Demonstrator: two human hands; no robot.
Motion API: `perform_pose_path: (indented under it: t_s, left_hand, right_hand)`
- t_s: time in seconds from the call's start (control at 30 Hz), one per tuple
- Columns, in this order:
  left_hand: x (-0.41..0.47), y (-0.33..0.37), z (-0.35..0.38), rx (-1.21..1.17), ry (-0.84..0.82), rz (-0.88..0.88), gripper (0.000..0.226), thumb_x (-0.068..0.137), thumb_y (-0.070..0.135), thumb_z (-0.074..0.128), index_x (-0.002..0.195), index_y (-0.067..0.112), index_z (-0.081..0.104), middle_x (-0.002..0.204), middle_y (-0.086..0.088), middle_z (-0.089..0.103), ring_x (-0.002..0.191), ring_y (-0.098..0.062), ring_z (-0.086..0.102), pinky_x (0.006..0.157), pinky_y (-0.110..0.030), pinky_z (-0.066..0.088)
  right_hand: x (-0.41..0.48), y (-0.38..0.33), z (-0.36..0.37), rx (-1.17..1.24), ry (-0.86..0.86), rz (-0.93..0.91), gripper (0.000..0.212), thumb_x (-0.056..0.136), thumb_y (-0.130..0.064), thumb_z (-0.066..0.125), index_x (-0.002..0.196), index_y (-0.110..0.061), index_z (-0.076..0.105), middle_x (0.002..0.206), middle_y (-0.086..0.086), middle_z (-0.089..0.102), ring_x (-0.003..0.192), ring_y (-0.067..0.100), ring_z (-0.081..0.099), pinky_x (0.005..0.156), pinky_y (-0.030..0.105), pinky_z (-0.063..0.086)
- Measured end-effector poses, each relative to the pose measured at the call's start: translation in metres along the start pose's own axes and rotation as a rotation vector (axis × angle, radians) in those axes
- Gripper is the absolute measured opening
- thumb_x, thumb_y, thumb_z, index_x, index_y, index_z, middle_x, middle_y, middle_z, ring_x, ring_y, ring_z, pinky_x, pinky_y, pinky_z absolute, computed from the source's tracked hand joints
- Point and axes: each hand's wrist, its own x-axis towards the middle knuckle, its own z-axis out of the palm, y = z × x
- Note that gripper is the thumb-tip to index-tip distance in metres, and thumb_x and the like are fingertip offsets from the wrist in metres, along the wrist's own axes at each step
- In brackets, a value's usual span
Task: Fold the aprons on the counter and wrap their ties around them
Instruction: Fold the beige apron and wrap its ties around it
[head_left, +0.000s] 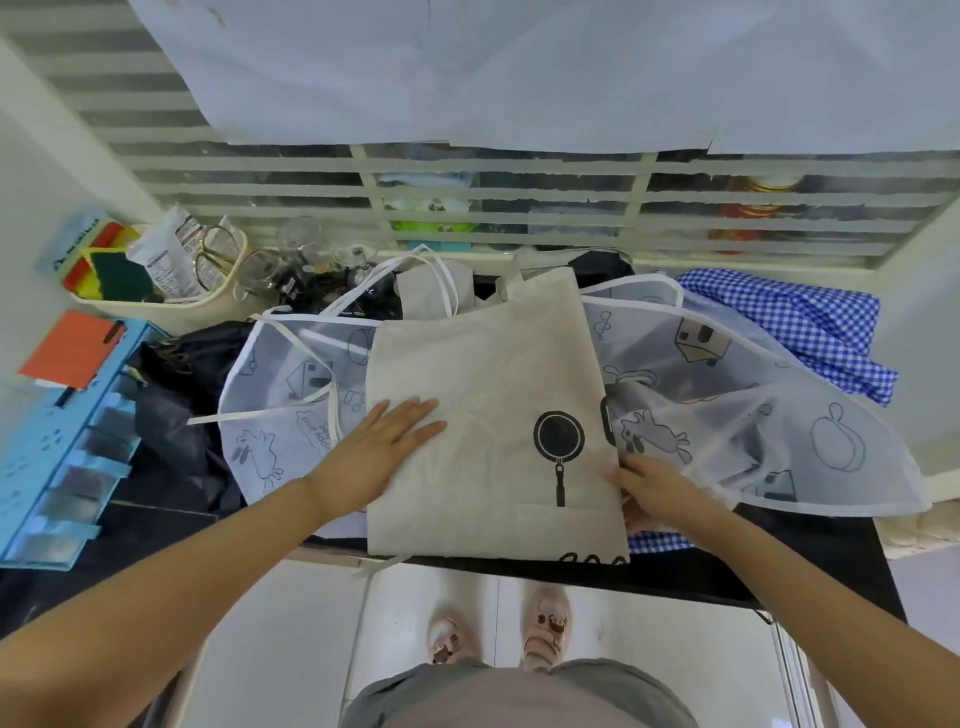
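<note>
The beige apron (488, 374) lies folded at the desk's (675, 577) front edge, on top of a sheer apron (753, 415) spread wide beneath it. The left hand (379, 447) presses flat on the beige apron's left side, fingers (415, 410) straight and slightly spread. The right hand (654, 488) grips its right edge, fingers curled around the fabric. A blue checked apron (789, 322) lies bunched at far right.

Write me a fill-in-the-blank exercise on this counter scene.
The left hand rests flat on the beige cloth apron, which is printed with a black frying ____.
The right hand grips that apron's ____ edge.
The checked cloth at far right is white and ____.
Missing: pan; right; blue.
</note>
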Motion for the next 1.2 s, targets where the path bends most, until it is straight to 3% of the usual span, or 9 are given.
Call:
perform_pose_path:
  t_s: [0.2,0.47,0.6,0.73,0.83,0.9,1.03,1.13,1.2]
  left_hand:
    - [-0.032,-0.026,0.012,-0.037,-0.144,-0.024,0.122,0.070,-0.012,0.070,0.150,0.034,-0.010,0.158,-0.003,0.006,0.144,-0.024,0.011,0.116,-0.042,0.011]
    - [-0.030,-0.020,0.017,-0.183,-0.170,0.015,0.110,0.077,0.005,0.062,0.149,0.032,-0.017,0.159,-0.006,-0.001,0.146,-0.024,0.001,0.118,-0.041,0.007]
    - [-0.034,-0.012,0.016,-0.228,-0.195,0.126,0.095,0.073,0.015,0.048,0.152,0.022,-0.004,0.160,0.000,-0.006,0.147,-0.012,-0.010,0.120,-0.032,-0.005]
    - [-0.035,-0.017,0.026,-0.186,-0.315,0.096,0.112,0.077,0.036,0.061,0.142,0.029,-0.030,0.154,0.007,-0.025,0.143,-0.006,-0.021,0.118,-0.028,-0.012]
    - [-0.036,-0.021,0.025,-0.221,-0.396,0.065,0.123,0.071,0.046,0.073,0.141,0.028,-0.027,0.153,0.011,-0.024,0.141,-0.003,-0.020,0.114,-0.023,-0.016]
    - [-0.037,-0.023,0.026,-0.212,-0.407,0.068,0.123,0.074,0.041,0.072,0.140,0.033,-0.031,0.153,0.011,-0.024,0.141,-0.003,-0.019,0.117,-0.027,-0.013]
    - [-0.042,-0.023,0.027,-0.307,-0.388,0.035,0.114,0.084,0.034,0.060,0.124,0.054,-0.045,0.153,0.015,-0.017,0.140,0.004,-0.013,0.120,-0.028,0.001]
    - [-0.042,-0.014,0.023,-0.870,-0.257,-0.340,0.093,0.076,0.041,0.074,0.143,0.047,0.009,0.151,0.004,0.031,0.124,0.020,0.027,0.112,-0.016,0.025]
    - [-0.037,-0.009,0.016,-1.032,-0.139,-0.490,0.039,0.085,0.010,0.070,0.111,0.035,0.055,0.113,-0.001,0.062,0.094,0.019,0.053,0.096,-0.030,0.042]
  right_hand:
    - [0.003,0.022,-0.008,-1.105,0.485,-0.660,0.073,0.070,-0.011,0.081,0.134,-0.016,0.046,0.144,0.014,0.038,0.119,0.033,0.053,0.078,0.038,0.058]
    - [0.022,0.003,-0.008,-1.773,0.278,-1.012,0.143,0.034,0.005,0.084,0.153,-0.026,0.010,0.160,0.008,-0.004,0.147,0.026,-0.006,0.105,0.052,0.022]
    - [0.029,0.004,-0.008,-1.777,0.238,-1.024,0.135,0.042,-0.001,0.084,0.153,-0.027,0.010,0.161,0.005,-0.001,0.148,0.023,-0.008,0.106,0.049,0.024]
    - [0.033,-0.004,-0.016,-1.708,0.092,-1.010,0.124,0.044,-0.006,0.081,0.151,-0.027,0.022,0.145,0.005,0.045,0.144,0.022,0.022,0.104,0.043,0.031]
    - [0.024,-0.024,-0.011,-1.434,0.042,-1.006,0.079,0.066,0.002,0.066,0.139,-0.021,0.046,0.140,-0.001,0.050,0.133,0.018,0.043,0.108,0.031,0.029]
    - [0.023,-0.031,-0.010,-1.197,-0.017,-0.792,0.066,0.081,0.008,0.050,0.139,-0.025,0.047,0.143,-0.012,0.043,0.134,0.005,0.036,0.112,0.019,0.023]
    - [0.028,-0.051,-0.016,-0.778,0.021,-0.395,0.027,0.095,-0.010,0.050,0.108,-0.027,0.066,0.117,0.010,0.066,0.107,0.025,0.062,0.100,0.043,0.046]
    - [0.023,-0.085,-0.016,-0.669,0.116,-0.234,0.023,0.098,-0.008,0.046,0.111,0.006,0.059,0.114,0.029,0.059,0.109,0.041,0.056,0.095,0.046,0.043]
    - [0.023,-0.103,-0.013,-0.467,0.135,-0.211,0.034,0.101,-0.024,0.045,0.104,0.006,0.060,0.115,0.033,0.058,0.109,0.047,0.054,0.091,0.045,0.045]
